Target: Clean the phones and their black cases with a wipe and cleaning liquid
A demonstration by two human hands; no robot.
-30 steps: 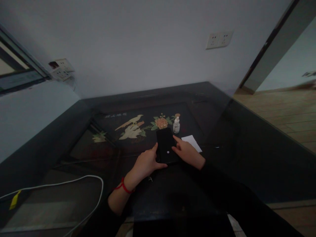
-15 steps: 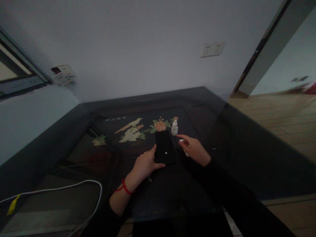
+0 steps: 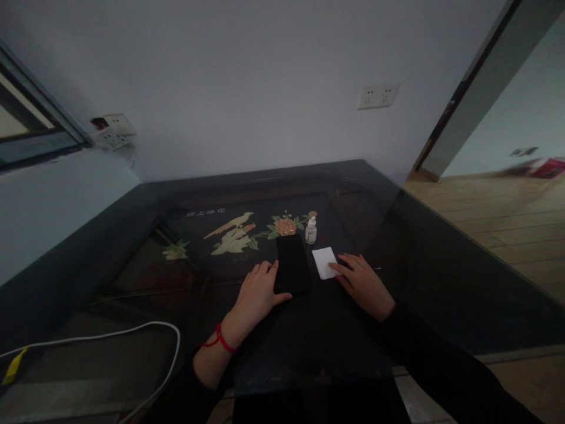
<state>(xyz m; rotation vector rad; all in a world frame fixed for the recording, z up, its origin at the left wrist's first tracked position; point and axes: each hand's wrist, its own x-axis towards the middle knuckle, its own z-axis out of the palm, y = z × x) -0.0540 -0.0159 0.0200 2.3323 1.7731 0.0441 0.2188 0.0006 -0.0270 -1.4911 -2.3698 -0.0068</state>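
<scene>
A black phone [image 3: 293, 264] with a dark screen lies on the dark tabletop. My left hand [image 3: 258, 290] rests along its left side and lower edge, thumb and fingers against it, gripping it in place. To the right of the phone is a flat white rectangular sheet [image 3: 323, 261]; whether it is paper or cloth I cannot tell. My right hand [image 3: 364, 282] has a fingertip on the sheet's right part and holds it there, with the other fingers bent beside it. A small white dropper-type bottle [image 3: 311, 231] with a label stands upright behind the sheet.
The dark table [image 3: 353, 341] carries an inlaid picture of birds and flowers [image 3: 233, 238]. A white cable [image 3: 110, 334] with a yellow tag [image 3: 15, 366] runs along the left front. Wall sockets [image 3: 378, 96] are on the wall behind, and a floor [image 3: 477, 206] shows at right.
The white sheet, mostly hidden in my right hand before, now shows flat beside the phone. My right hand has shifted slightly right and towards me. The light spot on the phone's screen is gone.
</scene>
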